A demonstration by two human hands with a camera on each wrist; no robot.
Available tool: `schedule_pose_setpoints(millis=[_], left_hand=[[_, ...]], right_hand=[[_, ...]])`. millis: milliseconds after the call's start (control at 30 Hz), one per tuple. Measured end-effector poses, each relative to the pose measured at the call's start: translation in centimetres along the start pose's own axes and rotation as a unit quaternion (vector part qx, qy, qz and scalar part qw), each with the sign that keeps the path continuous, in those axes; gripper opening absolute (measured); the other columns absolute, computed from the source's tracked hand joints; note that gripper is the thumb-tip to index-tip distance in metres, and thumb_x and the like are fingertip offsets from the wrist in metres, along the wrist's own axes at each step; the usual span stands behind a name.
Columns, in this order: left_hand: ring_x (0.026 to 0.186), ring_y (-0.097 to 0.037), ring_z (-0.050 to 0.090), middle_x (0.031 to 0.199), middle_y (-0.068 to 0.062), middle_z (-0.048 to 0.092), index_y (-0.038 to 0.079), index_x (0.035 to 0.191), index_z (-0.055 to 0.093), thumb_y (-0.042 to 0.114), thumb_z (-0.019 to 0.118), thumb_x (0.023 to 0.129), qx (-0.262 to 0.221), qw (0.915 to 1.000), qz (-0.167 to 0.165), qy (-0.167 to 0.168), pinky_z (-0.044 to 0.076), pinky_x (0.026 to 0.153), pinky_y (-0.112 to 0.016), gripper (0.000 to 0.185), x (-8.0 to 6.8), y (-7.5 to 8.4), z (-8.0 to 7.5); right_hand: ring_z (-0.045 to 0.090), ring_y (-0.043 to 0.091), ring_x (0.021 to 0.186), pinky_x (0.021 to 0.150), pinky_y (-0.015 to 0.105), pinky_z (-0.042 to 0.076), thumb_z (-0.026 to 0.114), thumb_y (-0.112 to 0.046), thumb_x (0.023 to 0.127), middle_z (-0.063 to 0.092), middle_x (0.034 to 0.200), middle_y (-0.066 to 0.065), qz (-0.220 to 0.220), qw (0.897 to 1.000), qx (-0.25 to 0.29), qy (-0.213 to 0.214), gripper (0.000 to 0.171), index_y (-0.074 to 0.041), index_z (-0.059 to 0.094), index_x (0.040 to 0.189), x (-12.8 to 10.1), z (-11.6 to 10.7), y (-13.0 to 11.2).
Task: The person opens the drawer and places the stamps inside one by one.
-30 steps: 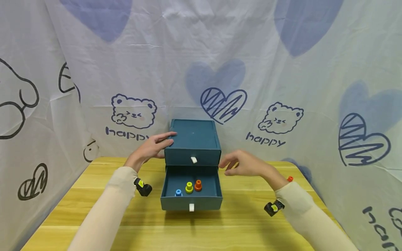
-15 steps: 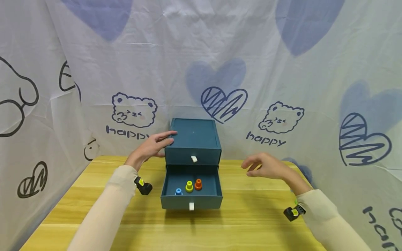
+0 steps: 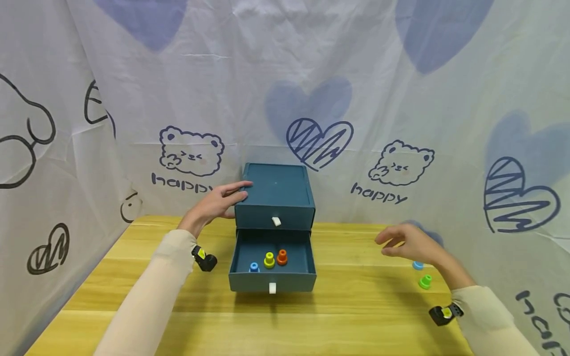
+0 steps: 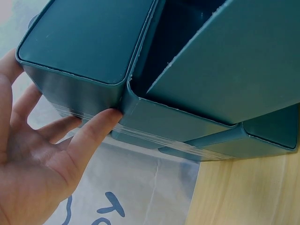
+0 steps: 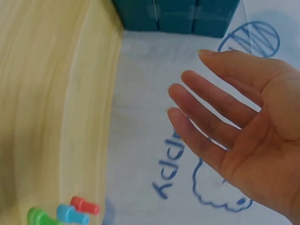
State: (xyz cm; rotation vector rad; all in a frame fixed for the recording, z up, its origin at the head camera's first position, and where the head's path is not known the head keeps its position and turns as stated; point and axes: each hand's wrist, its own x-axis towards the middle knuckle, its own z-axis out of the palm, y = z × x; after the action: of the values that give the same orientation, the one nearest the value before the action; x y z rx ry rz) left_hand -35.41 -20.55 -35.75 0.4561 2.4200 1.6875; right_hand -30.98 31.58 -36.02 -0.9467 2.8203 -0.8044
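A dark teal two-drawer box (image 3: 275, 195) stands at the back middle of the wooden table (image 3: 347, 316). Its lower drawer (image 3: 272, 279) is pulled out and holds a blue peg (image 3: 254, 267), a yellow peg (image 3: 269, 260) and an orange peg (image 3: 282, 257). My left hand (image 3: 220, 201) rests flat against the box's left side and top edge, fingers straight (image 4: 96, 129). My right hand (image 3: 407, 243) hovers empty and relaxed over the table's right side (image 5: 225, 126), just above a blue peg (image 3: 417, 265) and a green peg (image 3: 425, 282). The right wrist view also shows a red peg (image 5: 84, 205).
A printed cloth backdrop (image 3: 356, 113) with hearts and bears closes in the table at the back and on both sides. The box's upper drawer (image 3: 276, 218) is shut, with a white pull tab.
My right hand has swung from beside the open drawer out to the right edge of the table, uncovering the loose pegs. The left hand stays on the box.
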Motion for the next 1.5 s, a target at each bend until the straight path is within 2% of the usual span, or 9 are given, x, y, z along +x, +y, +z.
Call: schedule_pose_setpoints(millis=[267,367,500,700,900,1267,1500], left_hand=[[0.156,-0.041,0.029,0.172,-0.013,0.022,0.025,0.159,0.042,0.045,0.056,0.106,0.005,1.0000,0.001,0.004,0.042,0.113,-0.068,0.058,0.1,0.1,0.0],[0.156,-0.041,0.029,0.172,-0.012,0.022,0.025,0.159,0.042,0.045,0.056,0.106,0.007,1.0000,0.001,0.002,0.041,0.113,-0.068,0.058,0.1,0.1,0.0],[0.156,-0.041,0.029,0.173,-0.012,0.022,0.025,0.159,0.042,0.045,0.056,0.106,0.005,1.0000,-0.001,0.002,0.041,0.113,-0.069,0.058,0.1,0.0,0.0],[0.155,-0.042,0.030,0.173,-0.012,0.021,0.026,0.158,0.043,0.045,0.057,0.105,0.001,1.0000,-0.006,0.005,0.042,0.113,-0.068,0.059,0.1,-0.1,0.1],[0.155,-0.041,0.032,0.172,-0.011,0.022,0.027,0.157,0.044,0.046,0.058,0.104,0.003,0.9999,-0.012,0.010,0.043,0.113,-0.067,0.058,0.1,0.0,0.2],[0.155,-0.043,0.029,0.173,-0.012,0.019,0.025,0.159,0.042,0.046,0.057,0.105,0.002,1.0000,-0.005,0.003,0.042,0.113,-0.068,0.059,0.0,-0.1,0.1],[0.155,-0.042,0.030,0.173,-0.011,0.019,0.026,0.158,0.043,0.046,0.057,0.105,0.003,1.0000,-0.005,0.004,0.043,0.113,-0.067,0.059,0.1,-0.1,0.1]], right_hand=[[0.075,0.021,0.090,0.076,0.023,0.061,0.080,-0.009,0.088,0.078,0.104,0.010,0.039,0.998,-0.024,0.039,0.020,-0.006,0.076,0.107,-2.4,0.5,2.9],[0.075,0.019,0.089,0.078,0.029,0.063,0.081,-0.008,0.086,0.078,0.103,0.010,0.045,0.997,-0.031,0.051,0.019,-0.006,0.076,0.105,-3.4,0.7,4.0],[0.075,0.023,0.089,0.079,0.034,0.063,0.080,-0.006,0.087,0.077,0.106,0.016,0.061,0.996,-0.030,0.058,0.019,-0.002,0.076,0.105,-4.6,0.8,5.2],[0.075,0.023,0.087,0.075,0.024,0.060,0.079,-0.008,0.088,0.077,0.105,0.018,0.092,0.994,-0.028,0.060,0.016,-0.002,0.076,0.103,-6.3,1.0,7.5],[0.075,0.026,0.085,0.071,0.021,0.059,0.077,-0.001,0.088,0.075,0.109,0.028,0.120,0.990,-0.010,0.070,0.022,0.006,0.074,0.108,-7.8,1.6,9.6],[0.075,0.026,0.082,0.071,0.021,0.057,0.080,-0.001,0.084,0.075,0.104,0.029,0.142,0.986,-0.023,0.081,0.031,0.012,0.070,0.110,-9.0,3.1,12.6],[0.075,0.028,0.082,0.069,0.023,0.059,0.081,0.000,0.081,0.075,0.104,0.027,0.169,0.982,-0.019,0.079,0.035,0.011,0.071,0.113,-9.0,4.2,13.7]])
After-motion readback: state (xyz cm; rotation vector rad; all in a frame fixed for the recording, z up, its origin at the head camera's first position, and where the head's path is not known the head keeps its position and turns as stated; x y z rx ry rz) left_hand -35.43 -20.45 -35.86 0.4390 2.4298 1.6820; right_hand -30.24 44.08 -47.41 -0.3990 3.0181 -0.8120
